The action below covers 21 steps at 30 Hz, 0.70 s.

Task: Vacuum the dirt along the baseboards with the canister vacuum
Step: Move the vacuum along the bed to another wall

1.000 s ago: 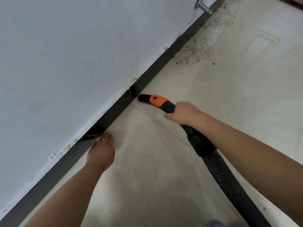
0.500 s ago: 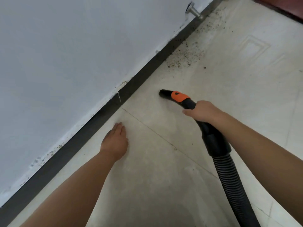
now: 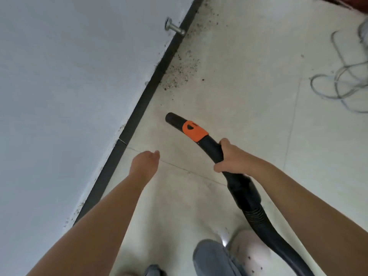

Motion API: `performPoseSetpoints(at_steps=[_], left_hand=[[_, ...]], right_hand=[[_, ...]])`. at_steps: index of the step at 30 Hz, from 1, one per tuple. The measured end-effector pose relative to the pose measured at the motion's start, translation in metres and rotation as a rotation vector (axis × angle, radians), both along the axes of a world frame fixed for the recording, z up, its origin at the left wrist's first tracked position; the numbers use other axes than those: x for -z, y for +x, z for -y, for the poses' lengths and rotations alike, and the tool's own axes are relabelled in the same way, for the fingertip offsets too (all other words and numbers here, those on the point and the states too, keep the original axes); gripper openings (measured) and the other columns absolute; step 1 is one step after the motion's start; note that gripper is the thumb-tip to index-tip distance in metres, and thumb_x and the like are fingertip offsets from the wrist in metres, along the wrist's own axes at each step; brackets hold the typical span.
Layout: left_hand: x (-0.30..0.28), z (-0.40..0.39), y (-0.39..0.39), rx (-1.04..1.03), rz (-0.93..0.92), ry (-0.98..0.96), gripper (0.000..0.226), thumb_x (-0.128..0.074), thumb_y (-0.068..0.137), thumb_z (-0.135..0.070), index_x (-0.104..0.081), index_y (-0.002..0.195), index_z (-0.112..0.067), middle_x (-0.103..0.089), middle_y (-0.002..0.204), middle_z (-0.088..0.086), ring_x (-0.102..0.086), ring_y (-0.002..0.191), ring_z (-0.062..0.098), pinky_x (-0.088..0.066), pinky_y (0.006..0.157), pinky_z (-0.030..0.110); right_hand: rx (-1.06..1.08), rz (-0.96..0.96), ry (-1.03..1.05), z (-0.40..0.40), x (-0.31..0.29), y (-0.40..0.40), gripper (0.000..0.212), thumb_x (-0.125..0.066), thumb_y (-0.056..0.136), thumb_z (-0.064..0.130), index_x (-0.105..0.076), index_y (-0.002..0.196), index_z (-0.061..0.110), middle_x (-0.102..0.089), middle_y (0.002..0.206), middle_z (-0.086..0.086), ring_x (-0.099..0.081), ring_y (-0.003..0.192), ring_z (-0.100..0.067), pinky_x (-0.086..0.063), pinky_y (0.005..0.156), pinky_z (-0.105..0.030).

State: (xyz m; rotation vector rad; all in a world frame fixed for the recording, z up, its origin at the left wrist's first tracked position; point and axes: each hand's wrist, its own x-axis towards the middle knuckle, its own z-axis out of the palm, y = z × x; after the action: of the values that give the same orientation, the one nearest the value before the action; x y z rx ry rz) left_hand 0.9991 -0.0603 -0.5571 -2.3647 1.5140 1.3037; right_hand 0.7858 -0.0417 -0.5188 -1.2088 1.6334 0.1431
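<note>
The right hand [image 3: 232, 158] grips the black vacuum nozzle [image 3: 196, 132], whose mouth is near the dark baseboard [image 3: 151, 90], short of the dirt [image 3: 181, 71]. The left hand [image 3: 145, 164] hangs relaxed over the floor [image 3: 249, 86], holding nothing.

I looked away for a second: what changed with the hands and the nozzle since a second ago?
The left hand lifted off the floor beside the baseboard and now hangs free. The nozzle came away from the baseboard and points toward the dirt patch ahead. The right hand still grips the vacuum handle; the dirt is not yet reached.
</note>
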Motion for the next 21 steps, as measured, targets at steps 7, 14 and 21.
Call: performPoseSetpoints(at_steps=[7, 14, 21], left_hand=[[-0.138, -0.039, -0.044, -0.254, -0.316, 0.19, 0.048, -0.044, 0.098, -0.034, -0.044, 0.135, -0.004, -0.056, 0.127, 0.011, -0.057, 0.113, 0.025, -0.044, 0.102, 0.039], [-0.307, -0.052, -0.115, -0.304, -0.559, 0.265, 0.053, -0.04, 0.098, -0.04, -0.04, 0.137, -0.003, -0.054, 0.131, 0.013, -0.056, 0.118, 0.023, -0.044, 0.095, 0.029], [-0.433, -0.141, -0.177, -0.178, -0.752, 0.425, 0.021, -0.054, 0.094, -0.03, -0.054, 0.087, -0.01, -0.06, 0.083, 0.004, -0.061, 0.076, 0.014, -0.052, 0.08, 0.03]], right_hand=[[0.178, 0.081, -0.062, -0.074, -0.126, -0.023, 0.023, -0.06, 0.086, 0.014, -0.041, 0.098, 0.014, -0.048, 0.08, 0.004, -0.048, 0.071, -0.012, -0.035, 0.057, -0.018], [0.516, 0.155, -0.109, -0.158, -0.28, -0.045, 0.035, -0.072, 0.076, 0.013, -0.06, 0.107, 0.005, -0.065, 0.087, -0.012, -0.056, 0.076, -0.014, -0.04, 0.069, -0.024], [0.684, -0.007, -0.146, -0.28, -0.399, -0.039, 0.032, -0.071, 0.077, 0.024, -0.06, 0.098, 0.003, -0.053, 0.078, -0.004, -0.047, 0.071, -0.014, -0.033, 0.062, -0.023]])
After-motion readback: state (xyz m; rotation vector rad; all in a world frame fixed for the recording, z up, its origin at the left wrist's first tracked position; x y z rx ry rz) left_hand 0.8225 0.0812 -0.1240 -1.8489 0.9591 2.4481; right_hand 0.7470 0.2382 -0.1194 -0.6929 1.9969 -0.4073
